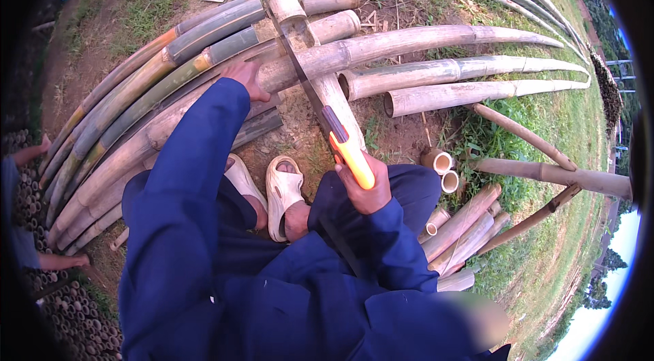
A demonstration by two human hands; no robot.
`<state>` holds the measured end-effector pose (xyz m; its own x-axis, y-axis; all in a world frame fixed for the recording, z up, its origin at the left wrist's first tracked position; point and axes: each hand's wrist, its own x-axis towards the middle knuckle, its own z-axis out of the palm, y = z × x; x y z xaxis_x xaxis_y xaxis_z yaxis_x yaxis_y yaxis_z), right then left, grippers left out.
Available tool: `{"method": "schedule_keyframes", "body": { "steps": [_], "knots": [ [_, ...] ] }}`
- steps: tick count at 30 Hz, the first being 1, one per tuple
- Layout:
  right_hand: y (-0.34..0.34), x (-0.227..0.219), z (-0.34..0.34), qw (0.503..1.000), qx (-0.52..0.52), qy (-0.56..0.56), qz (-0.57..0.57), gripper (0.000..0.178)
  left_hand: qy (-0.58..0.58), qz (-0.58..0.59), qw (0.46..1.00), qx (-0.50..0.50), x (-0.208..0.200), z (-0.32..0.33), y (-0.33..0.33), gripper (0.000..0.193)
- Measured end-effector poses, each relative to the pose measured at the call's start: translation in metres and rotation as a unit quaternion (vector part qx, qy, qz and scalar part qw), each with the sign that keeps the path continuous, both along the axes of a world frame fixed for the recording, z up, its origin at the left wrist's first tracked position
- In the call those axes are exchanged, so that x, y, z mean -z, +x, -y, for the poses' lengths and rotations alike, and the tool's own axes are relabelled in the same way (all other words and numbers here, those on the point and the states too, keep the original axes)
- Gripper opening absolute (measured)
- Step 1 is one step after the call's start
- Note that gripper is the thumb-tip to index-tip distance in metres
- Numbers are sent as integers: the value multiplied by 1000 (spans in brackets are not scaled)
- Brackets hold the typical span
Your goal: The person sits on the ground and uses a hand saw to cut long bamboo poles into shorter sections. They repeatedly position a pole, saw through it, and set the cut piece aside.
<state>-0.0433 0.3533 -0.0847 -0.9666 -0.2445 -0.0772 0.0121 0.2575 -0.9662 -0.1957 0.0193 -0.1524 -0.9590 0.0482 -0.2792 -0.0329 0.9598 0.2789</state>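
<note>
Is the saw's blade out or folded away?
Out: the blade stretches bare from the orange handle in the right hand across a bamboo pole.

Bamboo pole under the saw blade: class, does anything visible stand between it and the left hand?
Nothing visible does. The left hand rests directly against the bamboo pole; the saw crosses the pole to the right of that hand.
</note>
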Motion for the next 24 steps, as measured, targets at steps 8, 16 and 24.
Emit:
{"method": "schedule_keyframes", "body": {
  "steps": [8, 16, 24],
  "knots": [
    [82, -33, -20, 997, 4, 70, -37, 20, -22, 36, 999, 18, -13, 7, 21, 77],
    [18, -3, 36, 999, 28, 26, 6, 14, 4, 10, 1000, 12, -12, 2, 24, 71],
    [68, -22, -2, 995, 4, 95, -20, 23, 9, 5, 1000, 7, -9, 6, 22, 70]
  ]
}}
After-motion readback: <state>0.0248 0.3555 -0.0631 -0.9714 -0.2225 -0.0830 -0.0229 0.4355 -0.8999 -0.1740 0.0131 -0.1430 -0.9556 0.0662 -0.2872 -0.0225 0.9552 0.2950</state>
